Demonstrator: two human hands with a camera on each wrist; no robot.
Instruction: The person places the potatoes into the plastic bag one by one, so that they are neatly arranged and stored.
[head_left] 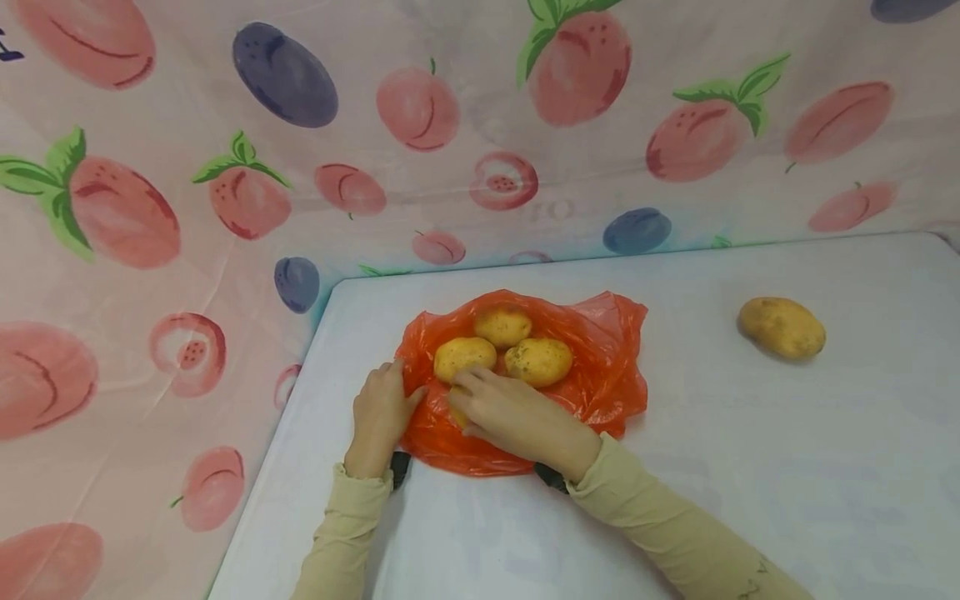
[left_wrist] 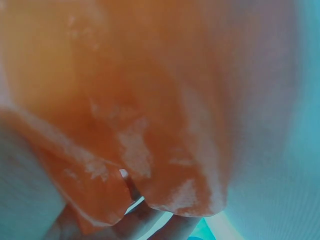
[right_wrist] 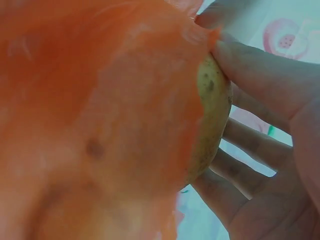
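A thin red plastic bag (head_left: 510,458) lies spread on the table. Three potatoes rest on it, one at the back (head_left: 503,326), one at left (head_left: 465,358) and one at right (head_left: 538,362). My right hand (head_left: 510,417) grips another potato (right_wrist: 212,115) over the bag's front part; in the head view the hand mostly covers it. Thumb and fingers curve round that potato in the right wrist view, where bag film hides much of it. At the bag's left edge, my left hand (head_left: 381,417) holds the film between thumb and fingers.
A single potato (head_left: 782,327) lies to the right of the bag on the white table (head_left: 750,467). Behind and to the left hangs a fruit-printed cloth (head_left: 450,42) along the table's edges. Dark wrist straps (head_left: 551,477) show under the sleeves.
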